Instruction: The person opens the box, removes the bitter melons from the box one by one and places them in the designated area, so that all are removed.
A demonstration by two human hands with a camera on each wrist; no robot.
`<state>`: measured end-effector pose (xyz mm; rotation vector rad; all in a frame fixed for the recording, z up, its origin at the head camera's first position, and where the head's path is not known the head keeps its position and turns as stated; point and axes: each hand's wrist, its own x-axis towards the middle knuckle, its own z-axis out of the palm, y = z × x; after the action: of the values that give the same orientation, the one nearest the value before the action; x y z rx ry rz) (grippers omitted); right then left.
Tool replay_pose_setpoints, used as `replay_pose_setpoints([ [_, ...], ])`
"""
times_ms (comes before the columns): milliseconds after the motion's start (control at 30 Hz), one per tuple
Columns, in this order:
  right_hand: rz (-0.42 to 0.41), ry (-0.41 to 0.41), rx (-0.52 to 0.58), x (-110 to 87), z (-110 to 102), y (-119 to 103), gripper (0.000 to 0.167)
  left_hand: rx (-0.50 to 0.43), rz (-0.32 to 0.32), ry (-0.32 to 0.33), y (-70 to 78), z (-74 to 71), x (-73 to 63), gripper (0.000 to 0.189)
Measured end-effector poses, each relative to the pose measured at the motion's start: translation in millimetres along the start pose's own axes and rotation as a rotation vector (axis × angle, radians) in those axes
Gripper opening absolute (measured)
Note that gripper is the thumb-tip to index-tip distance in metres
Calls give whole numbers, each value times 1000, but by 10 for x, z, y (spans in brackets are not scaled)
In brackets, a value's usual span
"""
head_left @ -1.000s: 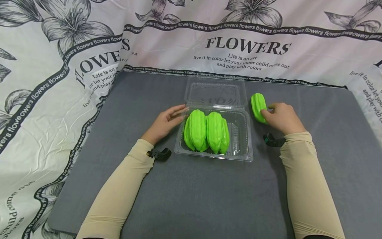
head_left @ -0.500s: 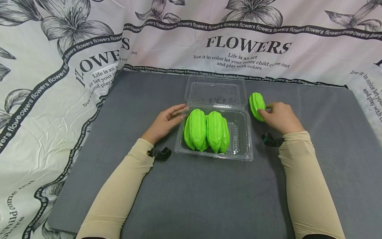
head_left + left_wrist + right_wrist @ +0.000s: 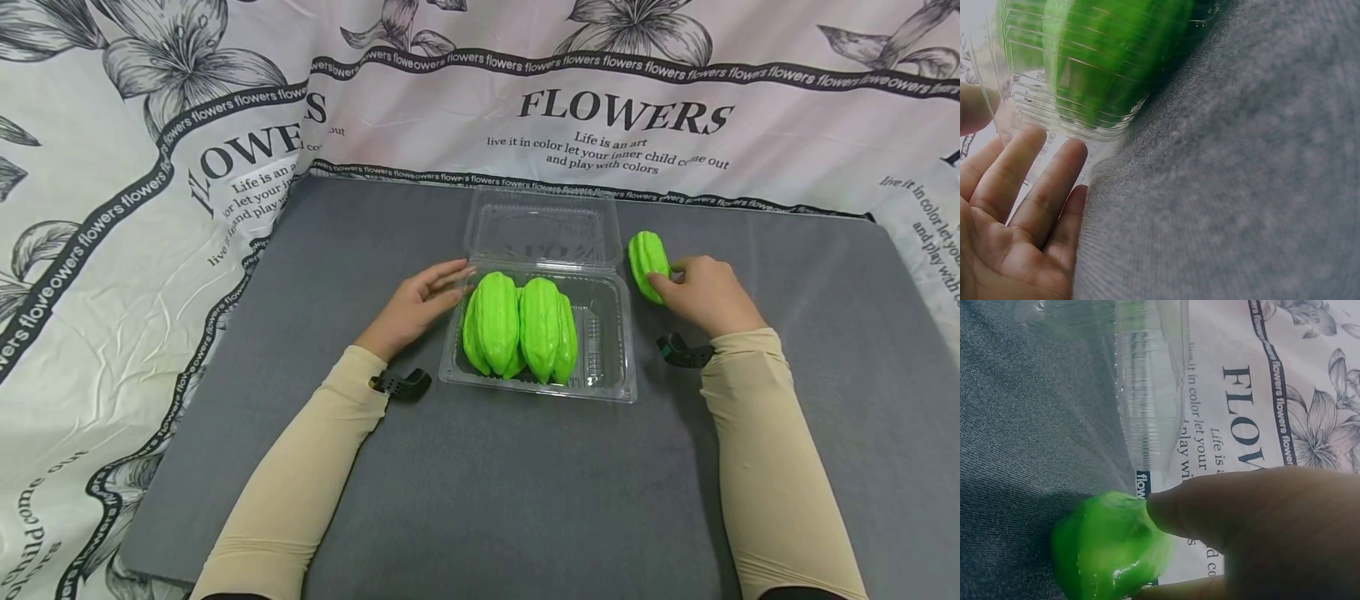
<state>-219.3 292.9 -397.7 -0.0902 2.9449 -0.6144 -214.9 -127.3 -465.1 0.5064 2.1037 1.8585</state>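
Observation:
A clear plastic clamshell box (image 3: 600, 367) lies with its lid tipped back. Inside its left and middle part are several bright green, ridged star fruits (image 3: 498, 325), some on top of others. My left hand (image 3: 412, 308) is at the box's left side, fingers extended; in the left wrist view the fingertips (image 3: 1074, 150) are right at the ribbed plastic wall. To the right of the box, another star fruit (image 3: 645, 262) is on the table. My right hand (image 3: 708, 292) pinches its near end between thumb (image 3: 1169, 509) and fingers, which partly hide it.
The open lid (image 3: 542, 229) reaches back toward the flower-printed cloth (image 3: 420, 125) behind the table. Grey cloth covers the table (image 3: 487, 500). Each wrist wears a black band, the left band (image 3: 401, 385) close to the box's near left corner.
The right hand and the star fruit it pinches have shifted slightly left and away, then stayed almost still. The left hand, the box and the fruits inside have not visibly moved.

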Motion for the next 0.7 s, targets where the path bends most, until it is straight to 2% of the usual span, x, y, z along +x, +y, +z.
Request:
replay_pose_setpoints([
  [233, 36, 7, -37, -45, -53, -16, 53, -5, -1, -4, -1, 0, 3, 56],
  [433, 84, -13, -70, -96, -144, -59, 78, -15, 2, -7, -2, -2, 7, 56],
  [700, 74, 16, -63, -170, -207, -146, 74, 2, -3, 6, 4, 11, 5, 55],
])
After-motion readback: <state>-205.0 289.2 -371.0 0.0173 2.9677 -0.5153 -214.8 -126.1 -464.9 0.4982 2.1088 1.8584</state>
